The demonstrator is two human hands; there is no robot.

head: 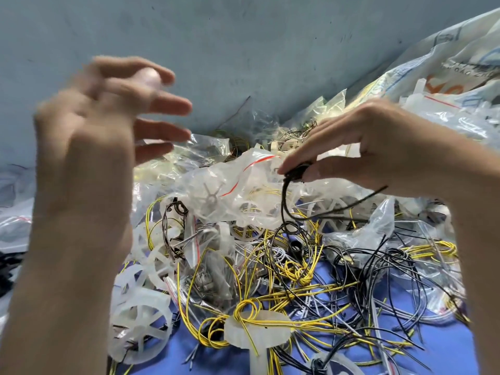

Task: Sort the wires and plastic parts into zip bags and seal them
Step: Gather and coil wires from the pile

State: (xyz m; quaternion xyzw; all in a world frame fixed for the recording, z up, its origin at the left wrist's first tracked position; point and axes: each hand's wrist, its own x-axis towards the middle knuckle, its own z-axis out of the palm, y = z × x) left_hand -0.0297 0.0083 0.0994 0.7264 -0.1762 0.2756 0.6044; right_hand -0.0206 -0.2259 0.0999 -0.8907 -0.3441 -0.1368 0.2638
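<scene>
My right hand [378,147] is raised over the heap and pinches a coiled black wire [295,171] between thumb and fingers; its loose end hangs down in a loop. My left hand [108,115] is lifted at the left, blurred, with fingers spread and nothing in it. Below lie tangled yellow wires [270,296], black wires [384,269], white plastic wheels [143,318] and a white toothed disc [259,328]. A clear zip bag with a red strip [230,190] holding a wheel lies crumpled between my hands.
Everything lies on a blue cloth [446,353] against a grey-blue wall [243,50]. More filled zip bags and a large printed plastic sack [446,71] are piled at the back right. Further clear bags [13,223] lie at the left edge.
</scene>
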